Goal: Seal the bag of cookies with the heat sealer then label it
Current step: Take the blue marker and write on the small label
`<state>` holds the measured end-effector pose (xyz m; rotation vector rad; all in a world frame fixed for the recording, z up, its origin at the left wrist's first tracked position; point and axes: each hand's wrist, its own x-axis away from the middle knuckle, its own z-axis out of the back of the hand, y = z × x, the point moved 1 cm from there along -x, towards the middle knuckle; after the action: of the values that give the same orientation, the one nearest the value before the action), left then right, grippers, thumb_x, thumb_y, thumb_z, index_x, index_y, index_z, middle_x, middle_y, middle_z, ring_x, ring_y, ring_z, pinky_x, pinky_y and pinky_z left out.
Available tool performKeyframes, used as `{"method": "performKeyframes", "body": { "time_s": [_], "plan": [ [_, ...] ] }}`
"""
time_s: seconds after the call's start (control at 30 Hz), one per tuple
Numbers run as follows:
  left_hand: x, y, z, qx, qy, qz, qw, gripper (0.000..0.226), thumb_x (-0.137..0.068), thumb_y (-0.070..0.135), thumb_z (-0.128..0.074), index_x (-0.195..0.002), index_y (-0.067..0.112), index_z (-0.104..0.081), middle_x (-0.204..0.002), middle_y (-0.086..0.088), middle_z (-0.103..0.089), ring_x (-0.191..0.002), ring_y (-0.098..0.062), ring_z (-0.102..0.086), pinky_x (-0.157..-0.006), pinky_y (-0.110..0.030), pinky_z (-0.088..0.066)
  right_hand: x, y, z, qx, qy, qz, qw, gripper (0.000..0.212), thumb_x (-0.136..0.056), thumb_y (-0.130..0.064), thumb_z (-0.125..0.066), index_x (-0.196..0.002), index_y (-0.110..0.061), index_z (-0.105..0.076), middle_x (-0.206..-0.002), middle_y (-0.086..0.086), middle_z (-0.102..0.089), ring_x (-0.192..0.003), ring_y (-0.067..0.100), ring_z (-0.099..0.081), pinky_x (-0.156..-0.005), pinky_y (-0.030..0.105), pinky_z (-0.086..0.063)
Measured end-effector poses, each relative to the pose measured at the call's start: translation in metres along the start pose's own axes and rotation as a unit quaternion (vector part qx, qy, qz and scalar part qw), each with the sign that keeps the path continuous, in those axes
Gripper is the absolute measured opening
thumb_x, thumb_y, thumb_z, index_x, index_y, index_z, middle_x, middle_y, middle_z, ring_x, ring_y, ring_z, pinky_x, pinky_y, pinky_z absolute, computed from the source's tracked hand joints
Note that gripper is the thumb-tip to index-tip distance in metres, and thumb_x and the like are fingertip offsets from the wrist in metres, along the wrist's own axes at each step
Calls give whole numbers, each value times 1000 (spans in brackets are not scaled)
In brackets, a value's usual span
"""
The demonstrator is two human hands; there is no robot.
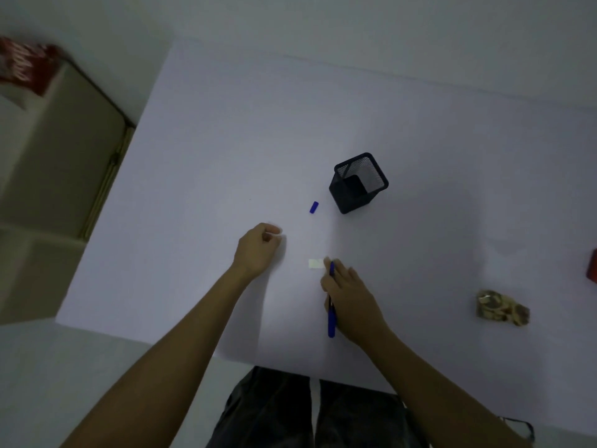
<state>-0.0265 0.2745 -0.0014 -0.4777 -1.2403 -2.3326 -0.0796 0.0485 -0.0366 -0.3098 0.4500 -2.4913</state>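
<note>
The left hand (258,248) rests on the white table (200,163), fingers curled with nothing in them. A blue pen cap (314,207) lies near a black mesh pen holder (358,182). The right hand (350,297) grips a blue pen (331,313) at the small label (316,263). The bag of cookies (502,308) sits well to the right.

You are at a plain desk in what looks like a home or small office room: a white table (226,140) against a bare pale wall (355,21), a black mesh pen holder (358,182) on it, and a beige cabinet (64,140) at far left.
</note>
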Motion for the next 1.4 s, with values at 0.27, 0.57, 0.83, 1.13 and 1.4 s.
{"method": "performKeyframes", "body": {
  "time_s": [0.27,0.57,0.83,1.13,1.4],
  "plan": [
    [16,18,-52,-94,-55,-87,990,28,-99,12,-47,-122,6,-61,-122,-12,-63,-109,-23,-60,-94,-24,-43,0,0,-4,7,-25,-11,1000,56,-61,13,-78,-112,3,-57,-143,29,-42,-132,45,-41,-107,60,-33],
    [22,35,-71,-244,-52,-173,953,22,-96,23,-53,-99,3,-62,-102,-14,-61,-88,-24,-60,-79,-36,-54,-2,2,-7,-5,-10,-14,1000,60,-68,7,-76,-124,3,-54,-142,27,-45,-134,42,-40,-110,51,-22],
    [22,39,-76,-244,-50,-152,957,28,-95,17,-55,-117,1,-54,-114,-17,-59,-102,-27,-55,-86,-32,-47,1,3,-9,-30,6,-9,1000,59,-64,7,-80,-118,5,-58,-135,30,-51,-130,45,-44,-107,55,-23],
    [18,39,-73,-204,-52,-111,971,21,-91,3,-56,-112,1,-58,-112,-16,-60,-98,-25,-59,-80,-23,-43,2,4,-9,-47,12,3,999,55,-69,6,-77,-117,0,-52,-141,29,-44,-134,44,-40,-109,58,-30],
    [19,41,-75,-187,-68,-89,976,29,-92,14,-59,-117,1,-54,-112,-17,-61,-94,-24,-56,-79,-28,-44,1,5,-8,-35,16,6,999,66,-58,9,-82,-116,2,-52,-135,32,-49,-128,46,-46,-105,55,-28]
  ]
}}
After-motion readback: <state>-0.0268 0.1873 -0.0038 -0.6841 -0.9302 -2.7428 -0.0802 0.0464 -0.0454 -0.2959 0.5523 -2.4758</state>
